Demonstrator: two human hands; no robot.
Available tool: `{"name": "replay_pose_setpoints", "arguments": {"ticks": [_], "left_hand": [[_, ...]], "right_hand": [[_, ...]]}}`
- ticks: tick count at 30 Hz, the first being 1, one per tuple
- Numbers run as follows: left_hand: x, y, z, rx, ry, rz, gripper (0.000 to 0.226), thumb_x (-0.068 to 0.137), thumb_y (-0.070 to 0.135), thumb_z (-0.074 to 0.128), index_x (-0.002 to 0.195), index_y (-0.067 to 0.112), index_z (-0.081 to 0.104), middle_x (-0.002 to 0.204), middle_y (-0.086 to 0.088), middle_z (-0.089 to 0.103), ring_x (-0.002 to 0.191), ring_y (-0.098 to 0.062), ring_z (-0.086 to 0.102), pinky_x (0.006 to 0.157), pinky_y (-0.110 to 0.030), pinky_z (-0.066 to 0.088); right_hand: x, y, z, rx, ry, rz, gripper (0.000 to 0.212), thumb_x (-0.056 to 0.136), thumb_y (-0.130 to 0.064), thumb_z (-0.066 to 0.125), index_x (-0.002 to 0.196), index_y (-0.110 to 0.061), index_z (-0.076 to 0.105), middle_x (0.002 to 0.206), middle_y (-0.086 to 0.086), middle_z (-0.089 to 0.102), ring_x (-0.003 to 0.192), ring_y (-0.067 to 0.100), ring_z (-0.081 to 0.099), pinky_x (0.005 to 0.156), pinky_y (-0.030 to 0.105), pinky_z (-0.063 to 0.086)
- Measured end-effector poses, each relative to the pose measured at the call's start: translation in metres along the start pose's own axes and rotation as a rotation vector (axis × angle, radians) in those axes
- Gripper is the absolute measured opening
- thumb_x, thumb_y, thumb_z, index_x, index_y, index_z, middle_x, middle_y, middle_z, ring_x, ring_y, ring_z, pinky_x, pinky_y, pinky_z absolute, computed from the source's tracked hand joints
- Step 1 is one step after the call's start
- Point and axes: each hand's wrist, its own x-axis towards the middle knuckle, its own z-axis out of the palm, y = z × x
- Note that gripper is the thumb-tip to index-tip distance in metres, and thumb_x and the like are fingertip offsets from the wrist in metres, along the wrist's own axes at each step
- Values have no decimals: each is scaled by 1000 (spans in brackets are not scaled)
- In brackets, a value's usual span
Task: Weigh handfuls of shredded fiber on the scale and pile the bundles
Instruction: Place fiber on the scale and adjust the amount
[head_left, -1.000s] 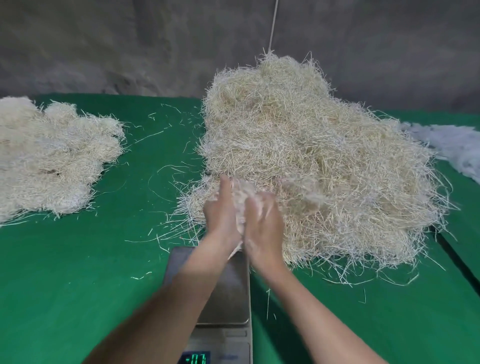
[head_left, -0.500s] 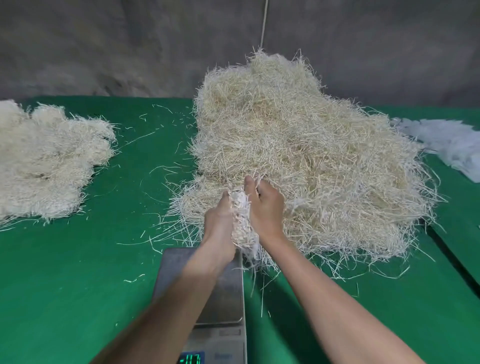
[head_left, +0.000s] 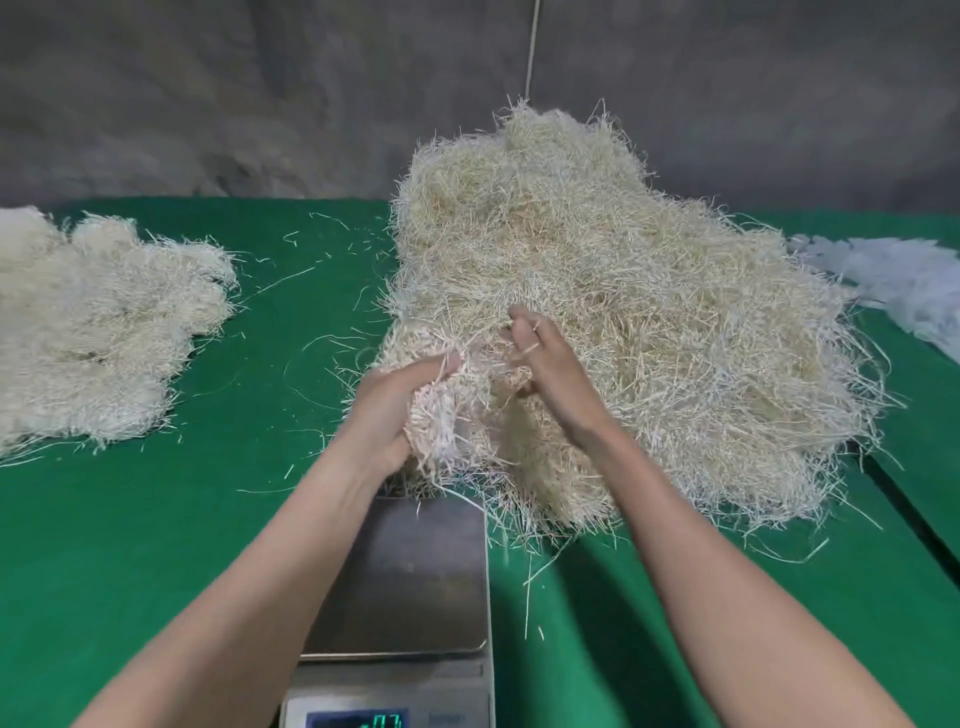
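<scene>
**Handful** (head_left: 447, 421): pale shredded fiber, above the far end of the scale. It is not yet free of the heap, and strands bridge the two.

**Left hand** (head_left: 400, 410): fingers curled round the handful from its left side, clamped on it.

**Right hand** (head_left: 545, 364): on the handful's right, fingers bent into the fiber. Cannot tell whether they pinch strands or only comb them.

**Heap** (head_left: 649, 312): loose stock, running from mid-surface to the far edge and rightward. Its near skirt appears to brush the scale's far right corner.

**Scale** (head_left: 410, 577): at the near edge, middle, with the pan bare. The display (head_left: 358, 719) is lit, its digits blurred.

**Bundles** (head_left: 93, 332): piled at the left edge, well apart from the heap.

**White shreds** (head_left: 904, 280): at the right edge.

**Surface** (head_left: 156, 545): green, littered with stray strands.

**Step in hand (judged):** parting one handful from the heap.

**Handling:**
- Draw the handful toward the near edge while the right hand strips off bridging strands. This tangled fiber will likely drag extra along.
- Gather trailing ends before lowering.
- Set the handful wholly on the pan, clear of the heap's skirt, or the reading may err.
</scene>
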Motion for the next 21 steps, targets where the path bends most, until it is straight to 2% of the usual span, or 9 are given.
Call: {"name": "replay_pose_setpoints", "arguments": {"ticks": [3, 5, 7, 9, 12, 14, 16, 19, 21], "left_hand": [[-2, 20, 0, 81, -23, 74, 55, 49, 38, 82, 98, 20, 64, 141, -6, 44, 138, -27, 28, 113, -56, 18], [-2, 32, 1, 72, -43, 112, 54, 55, 39, 76, 104, 25, 59, 141, -2, 42, 138, -26, 28, 113, -53, 21], [1, 42, 2, 18, -63, 141, 67, 57, 38, 73, 119, 25, 49, 132, 2, 43, 131, -23, 34, 106, -49, 34], [4, 51, 5, -20, -25, 173, 61, 59, 37, 69, 114, 25, 47, 141, -1, 38, 134, -24, 29, 108, -51, 30], [8, 63, 10, -108, 5, 186, 44, 61, 36, 73, 102, 29, 58, 150, -6, 34, 138, -30, 29, 112, -58, 21], [18, 73, 7, -217, 29, 220, 43, 65, 31, 73, 106, 23, 61, 139, -7, 51, 126, -29, 48, 103, -49, 40], [25, 87, 5, -324, 47, 279, 43, 71, 27, 74, 112, 19, 61, 109, -2, 71, 101, -22, 67, 79, -39, 56], [34, 94, 3, -171, 61, 307, 51, 65, 32, 77, 112, 16, 63, 128, -6, 61, 119, -26, 56, 100, -49, 44], [32, 89, 6, -89, -56, 255, 63, 64, 32, 77, 120, 10, 59, 135, -12, 54, 126, -30, 49, 107, -53, 36]], "right_hand": [[6, 10, -32, -158, -536, 131, 77, 82, -34, 66, 147, -26, 24, 138, -6, 40, 110, 15, 55, 82, 27, 54], [5, 20, -29, -459, -655, 149, 55, 85, -18, 66, 136, -16, 44, 121, 5, 56, 94, 19, 63, 85, 36, 55], [3, 37, -19, -705, -547, 99, 17, 95, -18, 53, 97, -2, 60, 94, 8, 61, 81, 20, 61, 90, 41, 52], [-1, 55, -13, -863, -431, 75, 35, 100, -24, 40, 68, -11, 47, 87, 9, 60, 85, 23, 62, 94, 41, 49], [-7, 77, -13, -970, -428, 68, 36, 101, -33, 32, 67, -22, 35, 71, -4, 49, 73, 17, 55, 84, 34, 52], [-7, 93, -17, -1047, -433, 86, 35, 101, -34, 32, 68, -24, 34, 68, -7, 45, 74, 14, 55, 74, 27, 48], [-8, 104, -23, -1080, -438, 148, 34, 101, -31, 35, 68, -23, 38, 70, -8, 46, 78, 14, 57, 75, 25, 48], [-1, 97, -26, -971, -485, 211, 17, 98, -23, 45, 82, -18, 46, 82, -5, 51, 84, 15, 55, 80, 22, 49], [11, 73, -25, -769, -435, 156, 3, 94, -13, 51, 95, -16, 50, 91, -6, 52, 90, 12, 56, 70, 14, 46]]}}
